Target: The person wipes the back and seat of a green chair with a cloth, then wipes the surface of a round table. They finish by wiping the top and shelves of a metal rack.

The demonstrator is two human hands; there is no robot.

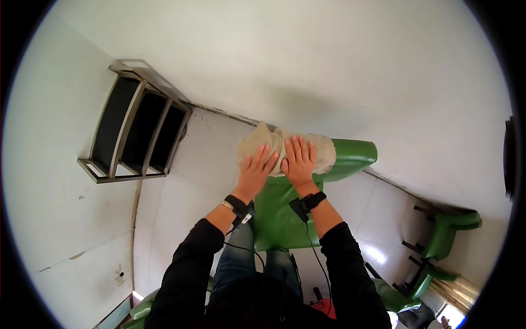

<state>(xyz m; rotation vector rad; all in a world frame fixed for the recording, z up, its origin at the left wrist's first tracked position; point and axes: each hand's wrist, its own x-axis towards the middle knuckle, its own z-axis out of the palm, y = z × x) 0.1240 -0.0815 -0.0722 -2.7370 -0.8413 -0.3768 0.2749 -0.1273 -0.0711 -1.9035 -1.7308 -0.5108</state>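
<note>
A beige cloth (324,153) lies bunched over the top of the backrest of a green chair (282,214), covering its left and middle part. The right end of the green backrest is bare. On the cloth's left half rests my left hand (256,171), fingers stretched out. My right hand (298,160) lies flat on the cloth beside it, its fingers extended and slightly apart. Both palms face down onto the fabric, and the chair edge beneath is hidden. Black bands with small devices and cables sit on both wrists.
A metal rack (131,129) with black shelves stands in the left corner. The white wall (350,60) is just behind the chair. More green chairs (441,236) stand to the right along the wall. A dark object (509,159) hangs at the far right.
</note>
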